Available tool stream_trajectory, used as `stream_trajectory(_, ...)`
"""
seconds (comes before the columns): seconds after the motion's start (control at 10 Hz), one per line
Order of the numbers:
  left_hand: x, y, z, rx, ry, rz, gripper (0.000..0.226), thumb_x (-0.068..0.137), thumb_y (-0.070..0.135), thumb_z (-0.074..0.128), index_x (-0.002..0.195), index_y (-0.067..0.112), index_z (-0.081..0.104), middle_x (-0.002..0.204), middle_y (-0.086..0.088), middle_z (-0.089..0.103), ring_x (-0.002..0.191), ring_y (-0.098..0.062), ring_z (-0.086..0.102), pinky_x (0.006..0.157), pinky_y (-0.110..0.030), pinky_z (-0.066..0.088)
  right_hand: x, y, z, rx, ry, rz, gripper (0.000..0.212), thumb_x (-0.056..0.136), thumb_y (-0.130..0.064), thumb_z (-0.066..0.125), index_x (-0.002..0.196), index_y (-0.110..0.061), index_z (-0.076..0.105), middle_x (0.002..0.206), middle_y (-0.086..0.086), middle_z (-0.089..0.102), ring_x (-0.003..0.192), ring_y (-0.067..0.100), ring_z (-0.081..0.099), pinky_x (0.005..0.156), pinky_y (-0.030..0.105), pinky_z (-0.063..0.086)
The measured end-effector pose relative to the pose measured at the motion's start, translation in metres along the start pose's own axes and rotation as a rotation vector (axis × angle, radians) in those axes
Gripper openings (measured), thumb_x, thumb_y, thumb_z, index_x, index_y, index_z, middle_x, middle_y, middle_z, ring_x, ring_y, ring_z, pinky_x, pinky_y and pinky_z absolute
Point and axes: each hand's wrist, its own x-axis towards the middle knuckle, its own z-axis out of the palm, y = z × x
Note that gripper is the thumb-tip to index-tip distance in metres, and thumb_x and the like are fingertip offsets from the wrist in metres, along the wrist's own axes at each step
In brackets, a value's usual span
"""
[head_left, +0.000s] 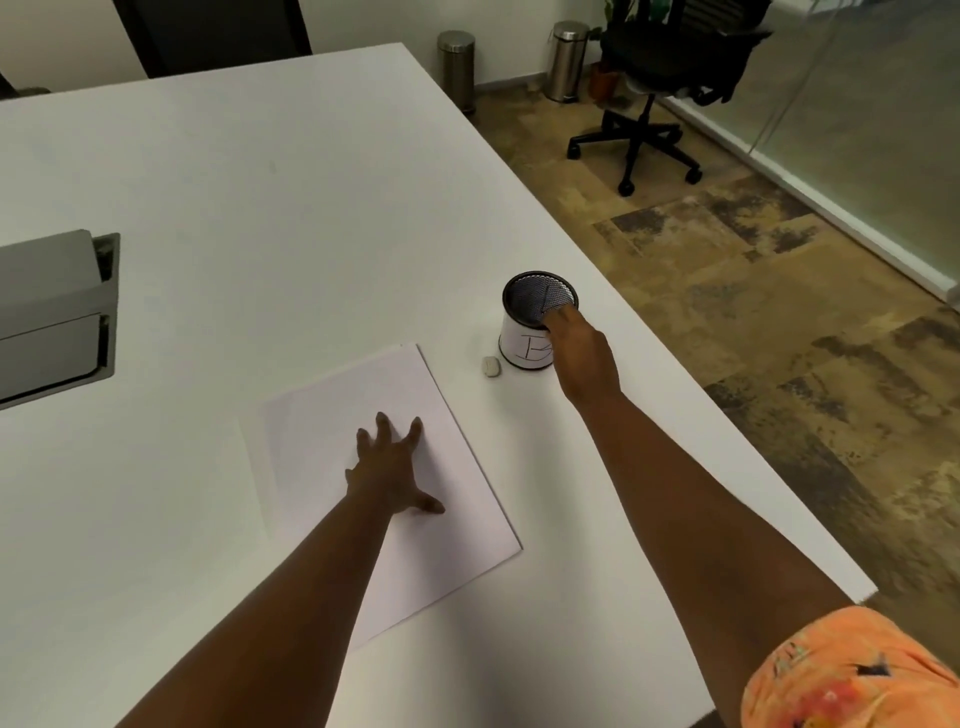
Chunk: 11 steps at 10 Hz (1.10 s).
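Note:
A sheet of white paper (322, 415) lies on the white table (260, 182), turned at an angle. My left hand (392, 470) presses flat on it with fingers spread. To the right stands a black mesh pen cup (532, 312) wrapped in white paper marked with a hand-drawn letter. My right hand (582, 353) reaches over the cup's near right rim; its fingertips dip inside the cup and are hidden, so whether they hold anything is unclear. A small white eraser (491, 366) lies just left of the cup's base.
A grey cable box with a raised lid (52, 312) is set into the table at the left. The table's right edge runs diagonally close to the cup. Beyond it are a black office chair (654, 98), two steel bins (457, 67) and a glass wall.

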Motion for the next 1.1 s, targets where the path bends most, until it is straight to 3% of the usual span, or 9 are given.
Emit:
stream_trajectory(0.2, -0.004, 0.010, -0.003, 0.010, 0.008, -0.040, 0.118, 0.065, 0.049, 0.079, 0.150, 0.027, 0.001, 0.157, -0.011, -0.013, 0.144, -0.036, -0.013, 0.109, -0.065, 0.021, -0.041, 0.003, -0.023, 0.115, -0.011, -0.021, 0.028, 0.094, -0.005, 0.032, 0.112, -0.003, 0.054, 0.120, 0.017, 0.050, 0.106, 0.033, 0.047, 0.077, 0.026, 0.030)
stream_trajectory(0.3, -0.013, 0.030, -0.004, 0.112, 0.173, 0.020, 0.110, 0.069, 0.059, 0.070, 0.150, 0.023, 0.004, 0.158, -0.013, -0.012, 0.143, -0.037, -0.019, 0.109, -0.067, 0.009, -0.062, 0.002, -0.033, 0.165, 0.043, -0.011, 0.027, 0.094, -0.010, 0.034, 0.109, -0.006, 0.057, 0.117, 0.013, 0.054, 0.103, 0.028, 0.049, 0.076, 0.025, 0.033)
stream_trajectory(0.4, -0.015, 0.060, -0.008, -0.078, 0.266, 0.217, 0.123, 0.063, 0.064, 0.071, 0.150, 0.023, -0.005, 0.159, -0.009, -0.006, 0.146, -0.030, -0.012, 0.113, -0.061, 0.006, -0.092, -0.005, -0.046, 0.294, 0.069, 0.003, 0.026, 0.093, -0.014, 0.040, 0.106, -0.007, 0.061, 0.114, 0.011, 0.058, 0.102, 0.024, 0.053, 0.084, 0.028, 0.041)
stream_trajectory(0.5, -0.025, 0.088, -0.016, -0.503, 0.257, 0.451, 0.140, 0.042, 0.071, 0.076, 0.150, 0.022, 0.001, 0.158, 0.001, 0.014, 0.147, -0.019, 0.005, 0.118, -0.051, 0.009, -0.115, -0.013, -0.059, 0.271, 0.056, -0.046, 0.022, 0.092, -0.014, 0.043, 0.103, -0.011, 0.062, 0.111, 0.007, 0.060, 0.097, 0.022, 0.056, 0.082, 0.030, 0.044)
stream_trajectory(0.6, -0.039, 0.103, -0.015, -0.822, 0.315, 0.568, 0.114, 0.037, 0.059, 0.078, 0.137, 0.022, 0.036, 0.130, 0.013, 0.048, 0.127, -0.012, 0.043, 0.106, -0.033, 0.037, -0.133, -0.011, -0.073, 0.062, 0.082, -0.192, 0.019, 0.088, -0.009, 0.050, 0.103, -0.009, 0.061, 0.114, 0.007, 0.058, 0.091, 0.024, 0.060, 0.073, 0.031, 0.048)
stream_trajectory(0.7, -0.051, 0.114, -0.010, -0.898, 0.343, 0.608, 0.099, 0.039, 0.058, 0.073, 0.127, 0.024, 0.044, 0.112, 0.016, 0.053, 0.107, -0.010, 0.052, 0.091, -0.027, 0.046, -0.149, -0.005, -0.080, 0.056, 0.152, -0.201, 0.019, 0.085, -0.014, 0.057, 0.103, -0.015, 0.063, 0.122, 0.005, 0.050, 0.092, 0.020, 0.059, 0.067, 0.033, 0.052)
stream_trajectory(0.8, -0.063, 0.126, -0.001, -0.890, 0.336, 0.646, 0.100, 0.038, 0.063, 0.071, 0.126, 0.024, 0.043, 0.112, 0.016, 0.053, 0.103, -0.005, 0.052, 0.083, -0.016, 0.044, -0.166, 0.006, -0.081, 0.289, 0.255, -0.091, 0.051, 0.075, -0.041, 0.065, 0.123, -0.029, 0.052, 0.136, 0.004, 0.035, 0.112, 0.013, 0.045, 0.082, 0.028, 0.048)
stream_trajectory(0.9, -0.081, 0.146, 0.010, -0.863, 0.320, 0.684, 0.100, 0.036, 0.067, 0.069, 0.123, 0.027, 0.043, 0.113, 0.017, 0.053, 0.101, -0.003, 0.054, 0.084, -0.020, 0.044, -0.184, 0.016, -0.078, 0.446, 0.262, 0.076, 0.099, 0.058, -0.052, 0.076, 0.139, -0.034, 0.022, 0.144, 0.001, 0.026, 0.130, 0.019, 0.035, 0.100, 0.030, 0.039)
stream_trajectory(1.1, -0.105, 0.183, 0.038, -0.709, 0.284, 0.757, 0.087, 0.044, 0.053, 0.073, 0.123, 0.030, 0.043, 0.118, 0.017, 0.054, 0.108, -0.009, 0.055, 0.087, -0.031, 0.050, -0.215, 0.035, -0.078, 0.744, 0.372, 0.261, 0.114, 0.044, -0.026, 0.091, 0.138, -0.031, 0.026, 0.133, -0.005, 0.050, 0.122, 0.004, 0.047, 0.102, 0.023, 0.041)
